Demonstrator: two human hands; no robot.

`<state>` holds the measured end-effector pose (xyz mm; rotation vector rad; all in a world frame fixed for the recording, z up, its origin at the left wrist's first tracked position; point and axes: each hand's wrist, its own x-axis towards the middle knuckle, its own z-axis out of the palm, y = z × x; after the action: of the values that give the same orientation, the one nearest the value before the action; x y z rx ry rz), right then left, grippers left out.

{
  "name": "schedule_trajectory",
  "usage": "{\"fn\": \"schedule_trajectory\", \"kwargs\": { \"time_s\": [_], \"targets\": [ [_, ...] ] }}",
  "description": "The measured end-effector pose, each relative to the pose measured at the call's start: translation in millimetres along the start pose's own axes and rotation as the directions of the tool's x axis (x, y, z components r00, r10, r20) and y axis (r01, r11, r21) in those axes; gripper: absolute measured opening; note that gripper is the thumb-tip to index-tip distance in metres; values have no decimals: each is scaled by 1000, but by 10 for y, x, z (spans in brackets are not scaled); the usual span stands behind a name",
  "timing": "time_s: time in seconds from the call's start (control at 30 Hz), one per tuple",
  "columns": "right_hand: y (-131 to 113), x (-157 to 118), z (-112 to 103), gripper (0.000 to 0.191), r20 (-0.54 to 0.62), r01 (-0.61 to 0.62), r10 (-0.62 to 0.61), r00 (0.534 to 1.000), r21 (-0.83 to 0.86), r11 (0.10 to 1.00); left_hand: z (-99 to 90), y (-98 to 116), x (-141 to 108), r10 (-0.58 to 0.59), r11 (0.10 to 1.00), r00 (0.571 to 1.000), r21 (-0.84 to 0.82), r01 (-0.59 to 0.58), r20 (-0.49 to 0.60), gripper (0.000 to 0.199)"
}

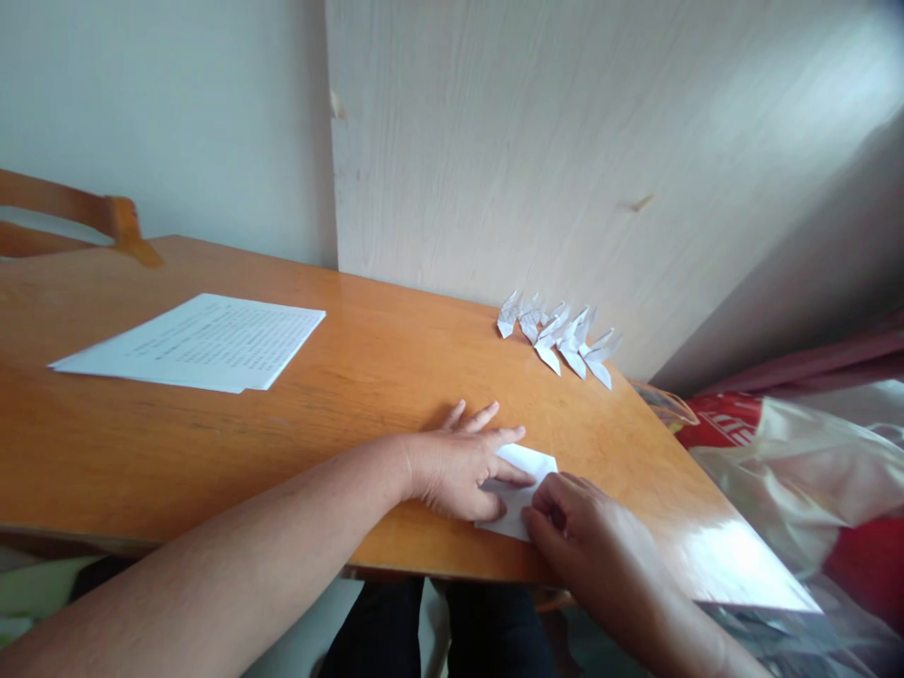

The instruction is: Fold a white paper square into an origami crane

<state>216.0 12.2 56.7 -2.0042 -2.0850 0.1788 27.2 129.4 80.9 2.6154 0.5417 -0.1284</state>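
A small white piece of paper (519, 460) lies flat on the table near its front edge. My left hand (473, 471) rests over the paper's left part, its fingers spread and its thumb and index finger on the sheet. At the right edge of the paper is my right hand (583, 523), with fingers curled in and the thumb against the index finger, closed on the paper's edge. The fingertips of that hand are partly hidden. Several folded white paper shapes with pointed wings, like paper cranes (555, 334), stand grouped near the table's back right edge.
A stack of printed sheets (204, 344) lies on the left of the wooden table (367, 377). Behind the table rises a pale wooden panel (494, 160). A wooden chair back (63, 207) shows at far left. Red and clear plastic bags (798, 461) crowd the right side.
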Motion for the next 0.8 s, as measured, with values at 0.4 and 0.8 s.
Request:
{"fn": "schedule_trajectory", "kwargs": {
  "time_s": [0.4,0.8],
  "targets": [
    [-259,-19,60,13,-30,30,-29,999,36,999,41,-47,46,33,999,999,-17,-33,-11,50],
    [-420,-51,137,10,-72,57,-54,996,38,998,39,-29,38,15,1000,1000,-2,-15,-17,52]
  ]
}}
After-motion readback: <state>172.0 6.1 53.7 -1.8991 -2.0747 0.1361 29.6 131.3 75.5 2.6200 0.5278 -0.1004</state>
